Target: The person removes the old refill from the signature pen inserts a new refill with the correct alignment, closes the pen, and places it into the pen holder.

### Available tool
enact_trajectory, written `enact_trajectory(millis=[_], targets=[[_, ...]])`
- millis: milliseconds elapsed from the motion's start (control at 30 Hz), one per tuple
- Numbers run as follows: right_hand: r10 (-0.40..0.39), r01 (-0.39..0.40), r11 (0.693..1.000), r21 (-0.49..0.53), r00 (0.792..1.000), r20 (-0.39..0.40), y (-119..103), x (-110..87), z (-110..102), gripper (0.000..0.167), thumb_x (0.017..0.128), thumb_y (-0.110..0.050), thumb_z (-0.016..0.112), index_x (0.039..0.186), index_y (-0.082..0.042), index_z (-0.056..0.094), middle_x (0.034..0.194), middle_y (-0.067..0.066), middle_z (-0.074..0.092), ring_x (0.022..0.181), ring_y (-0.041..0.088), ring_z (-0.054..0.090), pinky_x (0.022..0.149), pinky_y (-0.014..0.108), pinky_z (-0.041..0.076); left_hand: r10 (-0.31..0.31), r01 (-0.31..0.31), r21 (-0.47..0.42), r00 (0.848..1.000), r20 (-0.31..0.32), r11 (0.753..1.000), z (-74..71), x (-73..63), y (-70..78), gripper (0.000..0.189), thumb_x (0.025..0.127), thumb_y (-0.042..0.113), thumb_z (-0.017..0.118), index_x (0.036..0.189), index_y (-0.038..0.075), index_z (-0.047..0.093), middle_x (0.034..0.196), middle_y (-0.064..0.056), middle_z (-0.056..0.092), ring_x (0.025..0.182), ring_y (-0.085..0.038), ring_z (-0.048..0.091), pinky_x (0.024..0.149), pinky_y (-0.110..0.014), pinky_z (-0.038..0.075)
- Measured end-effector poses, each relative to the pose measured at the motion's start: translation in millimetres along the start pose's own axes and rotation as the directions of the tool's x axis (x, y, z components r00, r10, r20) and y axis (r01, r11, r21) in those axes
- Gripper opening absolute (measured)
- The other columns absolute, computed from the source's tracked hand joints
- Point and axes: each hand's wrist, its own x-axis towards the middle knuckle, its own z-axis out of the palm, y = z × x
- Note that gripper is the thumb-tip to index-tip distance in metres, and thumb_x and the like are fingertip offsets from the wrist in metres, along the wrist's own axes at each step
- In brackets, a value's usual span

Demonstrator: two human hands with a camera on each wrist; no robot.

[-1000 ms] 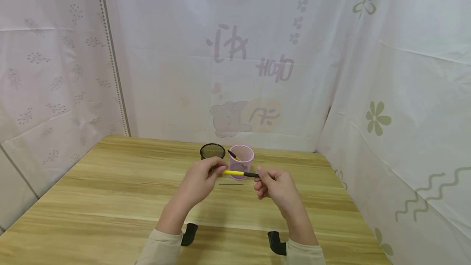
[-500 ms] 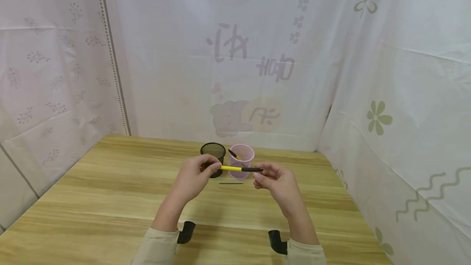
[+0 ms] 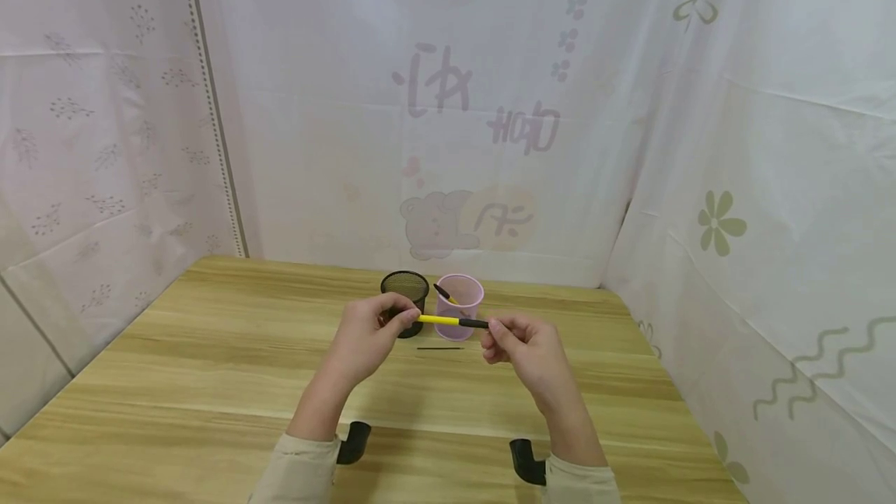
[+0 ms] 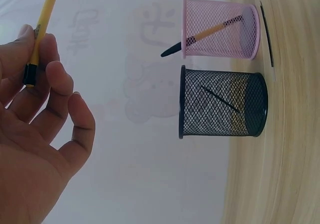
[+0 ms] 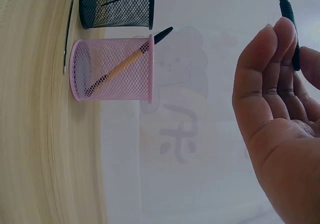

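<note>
A pen (image 3: 439,320) with a yellow barrel and black end is held level above the table. My left hand (image 3: 364,337) pinches its yellow left end between thumb and fingers; a short black tip shows below them in the left wrist view. At the other end, my right hand (image 3: 533,355) pinches the black part (image 5: 287,11) between thumb and fingertips. Behind the pen stand a pink mesh cup (image 4: 217,11) and a black mesh cup (image 4: 220,126). Another yellow-and-black pen (image 4: 210,31) leans in the pink one. A thin dark stick (image 4: 220,99) shows within the black one.
A thin black rod (image 3: 440,348), like a pen refill, lies on the wooden table (image 3: 210,379) in front of the cups. Printed white curtains (image 3: 315,138) enclose the back and sides. Black curved pieces (image 3: 528,461) sit at both wrists.
Both hands and the pen have risen slightly and shifted left. Half a second ago the right fingers were loosened around the black end; now they pinch it again.
</note>
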Motion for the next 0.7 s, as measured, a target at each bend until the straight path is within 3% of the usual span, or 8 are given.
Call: enact_trajectory(millis=[200,367,467,600,700], targets=[[0.055,-0.055,0.998,-0.021,0.998,0.001,-0.3,-1.4,1.1,0.035,0.111,-0.024,0.058,0.088,0.001,0.067,0.069,0.003,0.058,0.062,0.014,0.055,0.060,0.024,0.052,0.011,-0.011,-0.009,1.000,-0.008,1.000,-0.3,-0.7,1.7,0.009,0.101,0.020,0.074,0.100,0.012,0.079,0.088,-0.004,0.075,0.069,-0.015,0.056,0.062,-0.023,0.047],[0.075,-0.075,0.997,-0.034,0.997,-0.009,1.4,-2.1,0.3,0.046,0.111,-0.035,0.058,0.079,-0.003,0.065,0.061,0.001,0.054,0.057,0.014,0.051,0.056,0.026,0.049,0.017,-0.017,-0.015,1.000,-0.012,1.000,0.3,-0.8,2.9,0.009,0.101,0.019,0.074,0.099,0.012,0.079,0.088,-0.004,0.076,0.070,-0.015,0.057,0.062,-0.024,0.048],[0.068,-0.068,0.996,-0.049,0.998,-0.003,4.7,-2.0,-1.4,0.048,0.111,-0.039,0.057,0.086,0.000,0.070,0.065,0.002,0.061,0.058,0.016,0.054,0.059,0.028,0.052,0.018,-0.018,-0.015,1.000,-0.020,1.000,0.1,-1.4,2.8,0.009,0.101,0.019,0.074,0.099,0.011,0.079,0.088,-0.004,0.076,0.071,-0.015,0.059,0.063,-0.024,0.050],[0.027,-0.025,0.998,-0.063,0.999,0.035,6.0,-2.4,-3.7,0.032,0.107,-0.033,0.067,0.119,-0.003,0.072,0.086,0.007,0.074,0.067,0.018,0.062,0.069,0.030,0.058,0.014,-0.014,-0.003,0.999,-0.034,1.000,-0.2,-1.8,0.7,0.010,0.102,0.019,0.073,0.099,0.012,0.079,0.087,-0.002,0.076,0.074,-0.015,0.060,0.064,-0.024,0.051],[-0.022,0.026,0.998,-0.059,0.997,0.069,3.6,-3.1,-5.1,0.043,0.100,-0.020,0.076,0.140,-0.010,0.063,0.103,0.011,0.077,0.075,0.019,0.067,0.075,0.029,0.060,0.021,-0.020,0.006,0.999,-0.042,1.000,0.0,-1.3,-1.1,0.010,0.102,0.019,0.073,0.099,0.012,0.079,0.086,-0.001,0.075,0.074,-0.014,0.060,0.065,-0.024,0.051]])
